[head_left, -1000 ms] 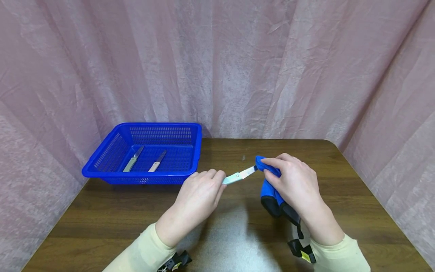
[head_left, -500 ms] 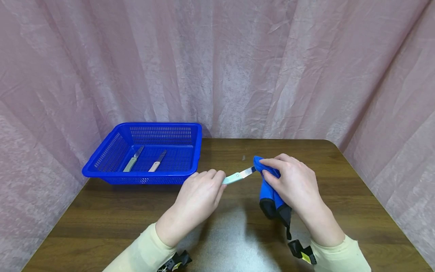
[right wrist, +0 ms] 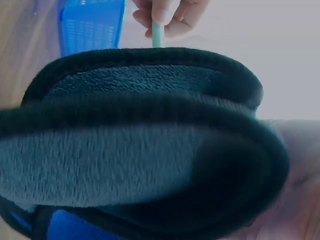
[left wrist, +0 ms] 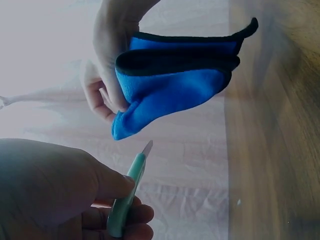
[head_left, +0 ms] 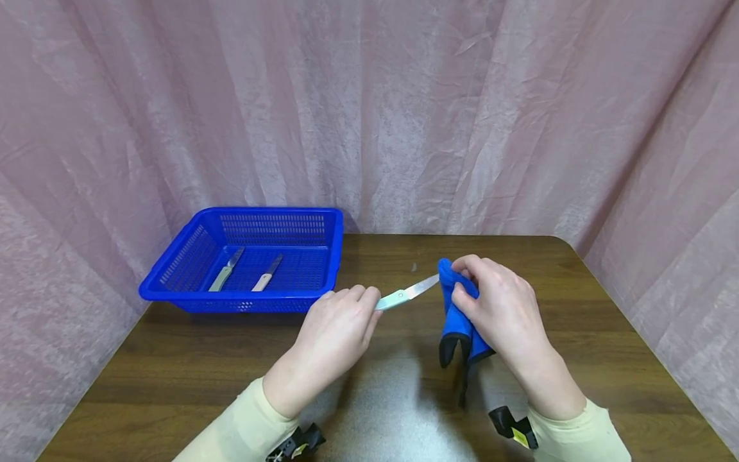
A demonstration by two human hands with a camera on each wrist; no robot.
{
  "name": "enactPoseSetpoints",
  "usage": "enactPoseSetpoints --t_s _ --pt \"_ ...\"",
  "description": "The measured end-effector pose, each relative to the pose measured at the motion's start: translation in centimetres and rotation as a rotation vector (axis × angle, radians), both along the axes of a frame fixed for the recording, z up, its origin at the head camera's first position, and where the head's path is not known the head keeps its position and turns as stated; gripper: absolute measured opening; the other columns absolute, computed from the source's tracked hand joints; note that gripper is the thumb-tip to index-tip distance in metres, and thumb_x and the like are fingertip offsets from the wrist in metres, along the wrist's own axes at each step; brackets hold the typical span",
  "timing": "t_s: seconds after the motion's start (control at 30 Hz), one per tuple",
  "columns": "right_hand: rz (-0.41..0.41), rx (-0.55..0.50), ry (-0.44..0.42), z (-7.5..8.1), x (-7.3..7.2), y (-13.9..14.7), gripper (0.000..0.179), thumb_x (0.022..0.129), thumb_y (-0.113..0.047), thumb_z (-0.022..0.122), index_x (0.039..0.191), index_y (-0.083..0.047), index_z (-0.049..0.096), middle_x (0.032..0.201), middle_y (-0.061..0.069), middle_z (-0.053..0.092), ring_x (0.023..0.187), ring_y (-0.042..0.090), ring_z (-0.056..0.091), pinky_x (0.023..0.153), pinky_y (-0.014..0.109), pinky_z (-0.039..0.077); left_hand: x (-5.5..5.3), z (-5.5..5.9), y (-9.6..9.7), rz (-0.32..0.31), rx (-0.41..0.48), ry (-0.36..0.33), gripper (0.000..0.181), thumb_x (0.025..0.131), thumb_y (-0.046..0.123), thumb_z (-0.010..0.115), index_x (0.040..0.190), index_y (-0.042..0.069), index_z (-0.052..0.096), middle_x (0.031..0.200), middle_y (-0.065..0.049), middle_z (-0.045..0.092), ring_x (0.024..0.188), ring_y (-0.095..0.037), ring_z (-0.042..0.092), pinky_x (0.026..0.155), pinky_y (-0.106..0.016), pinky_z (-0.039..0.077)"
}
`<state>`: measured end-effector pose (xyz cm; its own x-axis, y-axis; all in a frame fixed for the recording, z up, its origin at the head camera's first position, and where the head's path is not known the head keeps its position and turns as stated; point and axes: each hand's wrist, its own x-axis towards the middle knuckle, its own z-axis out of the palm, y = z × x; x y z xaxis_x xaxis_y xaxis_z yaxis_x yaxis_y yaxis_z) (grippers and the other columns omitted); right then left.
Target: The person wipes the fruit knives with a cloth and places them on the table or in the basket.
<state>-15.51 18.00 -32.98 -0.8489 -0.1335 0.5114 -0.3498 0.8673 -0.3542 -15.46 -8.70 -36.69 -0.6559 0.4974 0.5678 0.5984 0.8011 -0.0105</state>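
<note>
My left hand (head_left: 340, 327) grips a small knife (head_left: 395, 299) by its mint-green handle, with the blade pointing right and slightly up. In the left wrist view the thumb lies along the knife handle (left wrist: 125, 200). My right hand (head_left: 501, 308) pinches a folded blue cloth (head_left: 456, 317) with black edging, whose lower end hangs down. In the head view the blade's tip meets the cloth's left edge, while the left wrist view shows a small gap beside the cloth (left wrist: 170, 95). The cloth (right wrist: 100, 160) covers most of the right wrist view.
A blue plastic basket (head_left: 331, 263) stands at the back left of the wooden table (head_left: 577, 333). Inside lie a knife with a pale green handle (head_left: 220, 280) and one with a cream handle (head_left: 262, 282). A pink curtain (head_left: 404, 128) hangs behind the table.
The cloth's upper end has slid off the blade's end, so more of the blade shows. Its hanging part has swung left and opened at the bottom. The left hand has barely moved.
</note>
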Motion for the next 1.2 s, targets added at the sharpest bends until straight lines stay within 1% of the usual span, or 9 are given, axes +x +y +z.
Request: enactPoseSetpoints --t_s 0.2,0.37,0.5,0.57,0.7,0.87,1.1,1.2 --pt "0.015 -0.025 0.005 -0.05 -0.05 -0.08 0.023 0.092 -0.004 0.070 0.115 -0.008 0.074 0.096 0.007 0.069 0.089 0.028 0.061 0.078 0.048 0.050 0.02 -0.05 0.11 0.014 0.002 0.047 0.024 0.100 0.016 0.081 0.092 0.007 0.060 0.076 -0.003 0.057 0.066 -0.024 0.062 0.056 -0.035 0.044" --pt "0.034 -0.038 0.051 -0.21 -0.12 -0.07 0.023 0.092 -0.002 0.067 0.115 -0.006 0.070 0.100 0.010 0.067 0.093 0.032 0.060 0.082 0.050 0.049 0.04 -0.13 0.11 0.020 0.018 0.049 0.022 0.102 0.012 0.078 0.094 0.006 0.058 0.077 -0.004 0.056 0.066 -0.025 0.062 0.055 -0.036 0.044" --pt "0.032 -0.040 0.083 -0.26 -0.16 -0.03 0.022 0.092 -0.002 0.067 0.113 -0.007 0.069 0.100 0.010 0.067 0.093 0.032 0.061 0.081 0.052 0.050 -0.05 -0.19 0.10 0.023 0.022 0.047 0.021 0.104 0.010 0.075 0.094 0.005 0.057 0.077 -0.005 0.055 0.066 -0.025 0.062 0.054 -0.036 0.045" --pt "0.028 -0.039 0.077 -0.23 -0.17 -0.02 0.021 0.092 -0.003 0.067 0.113 -0.007 0.069 0.101 0.010 0.067 0.092 0.031 0.063 0.079 0.052 0.052 -0.11 -0.22 0.10 0.027 0.023 0.048 0.021 0.105 0.010 0.073 0.094 0.005 0.056 0.076 -0.005 0.054 0.066 -0.025 0.062 0.054 -0.037 0.046" --pt "0.019 -0.034 0.029 -0.09 -0.09 -0.02 0.022 0.095 -0.005 0.067 0.116 -0.008 0.069 0.106 0.010 0.067 0.090 0.029 0.066 0.075 0.054 0.056 -0.22 -0.25 0.12 0.032 0.033 0.048 0.020 0.106 0.009 0.070 0.092 0.005 0.056 0.076 -0.005 0.053 0.065 -0.026 0.062 0.053 -0.037 0.046" --pt "0.027 -0.021 -0.015 -0.01 -0.02 -0.06 0.023 0.096 -0.005 0.066 0.118 -0.008 0.068 0.109 0.010 0.066 0.089 0.029 0.066 0.073 0.054 0.057 -0.34 -0.28 0.16 0.032 0.051 0.047 0.020 0.107 0.008 0.068 0.091 0.005 0.055 0.075 -0.006 0.054 0.064 -0.027 0.062 0.053 -0.039 0.047" --pt "0.077 -0.007 -0.018 -0.30 -0.15 -0.29 0.024 0.096 -0.004 0.065 0.119 -0.008 0.067 0.110 0.011 0.067 0.086 0.029 0.066 0.073 0.053 0.057 -0.43 -0.53 0.04 0.027 0.057 0.053 0.016 0.097 -0.003 0.068 0.094 0.003 0.053 0.076 -0.008 0.056 0.059 -0.028 0.060 0.050 -0.040 0.049" --pt "0.087 0.002 -0.015 -0.49 -0.20 -0.39 0.023 0.095 -0.003 0.065 0.118 -0.009 0.067 0.109 0.011 0.067 0.084 0.029 0.066 0.072 0.053 0.057 -0.46 -0.55 0.03 0.023 0.058 0.059 0.015 0.096 -0.005 0.067 0.095 0.003 0.053 0.077 -0.008 0.055 0.058 -0.027 0.060 0.050 -0.040 0.050"
